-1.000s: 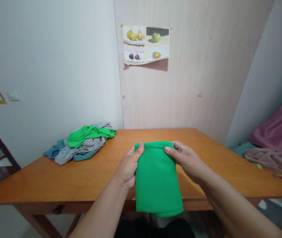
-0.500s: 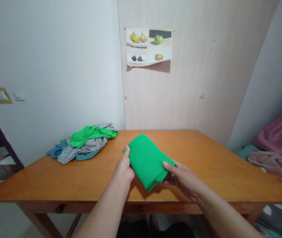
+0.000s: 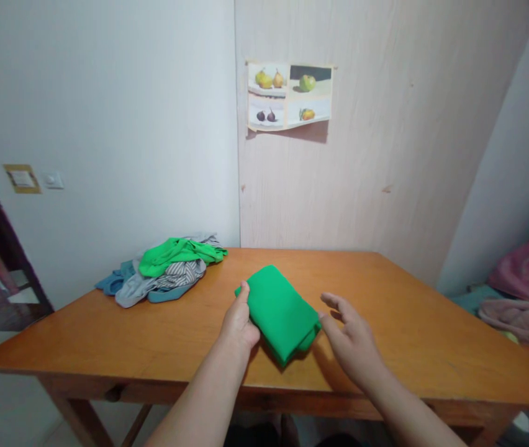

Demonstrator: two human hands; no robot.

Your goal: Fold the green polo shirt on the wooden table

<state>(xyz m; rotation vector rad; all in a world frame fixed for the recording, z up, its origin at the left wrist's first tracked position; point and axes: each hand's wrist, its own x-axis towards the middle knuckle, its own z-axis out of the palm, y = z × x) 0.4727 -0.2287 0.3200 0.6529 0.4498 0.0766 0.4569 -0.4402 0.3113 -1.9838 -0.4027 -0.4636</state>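
A green cloth [image 3: 284, 315], folded into a thick rectangle, is held just above the front middle of the wooden table [image 3: 166, 338]. My left hand [image 3: 241, 320] grips its left edge, thumb on top and fingers hidden underneath. On the other side, my right hand [image 3: 351, 338] is open with its fingers apart, close to the cloth's right corner. The thumb tip comes very near that corner; whether it touches I cannot tell. What kind of garment the folded cloth is does not show.
At the table's left rear lies a crumpled heap of clothes: a bright green garment [image 3: 176, 254] on top, a striped one [image 3: 183, 274] and blue ones [image 3: 112, 284] below. Pink fabric [image 3: 528, 264] is piled beyond the right edge. A wall stands behind the table.
My right hand has let go of the cloth's right corner and opened, moving slightly right. The left hand keeps its hold. The camera view has shifted a little.
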